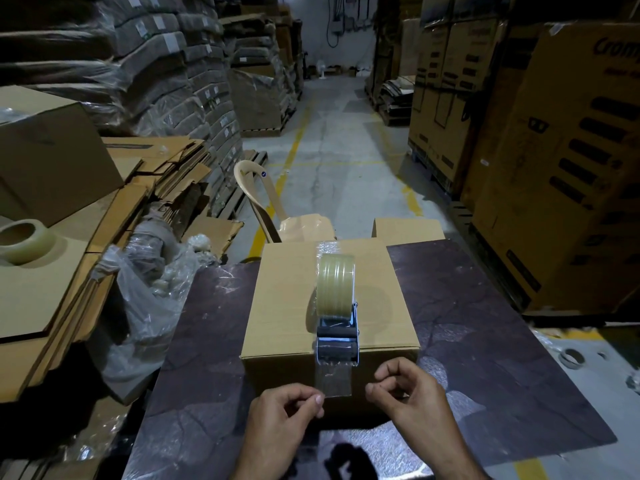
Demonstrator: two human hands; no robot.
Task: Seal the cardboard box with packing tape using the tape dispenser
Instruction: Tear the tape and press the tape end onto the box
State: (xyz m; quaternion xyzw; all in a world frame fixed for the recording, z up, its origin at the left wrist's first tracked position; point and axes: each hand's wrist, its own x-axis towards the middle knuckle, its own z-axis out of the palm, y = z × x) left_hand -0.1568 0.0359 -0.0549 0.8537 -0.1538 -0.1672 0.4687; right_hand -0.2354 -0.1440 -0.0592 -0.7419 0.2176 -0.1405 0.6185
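Observation:
A closed cardboard box (287, 306) stands on a dark table (485, 323) in front of me. A tape dispenser (336, 313) with a roll of clear tape rests on top of the box, at its near edge, over the centre seam. A strip of clear tape (334, 379) hangs from the dispenser down the box's front face. My left hand (287, 410) pinches the strip's lower left corner between thumb and forefinger. My right hand (405, 386) hovers just right of the strip, fingers curled, holding nothing that I can see.
A spare tape roll (24, 240) lies on flattened cardboard stacks (52, 289) at the left, beside a crumpled plastic bag (145, 299). A plastic chair (256, 195) stands behind the box. Tall printed cartons (554, 168) line the right. An aisle with yellow lines runs ahead.

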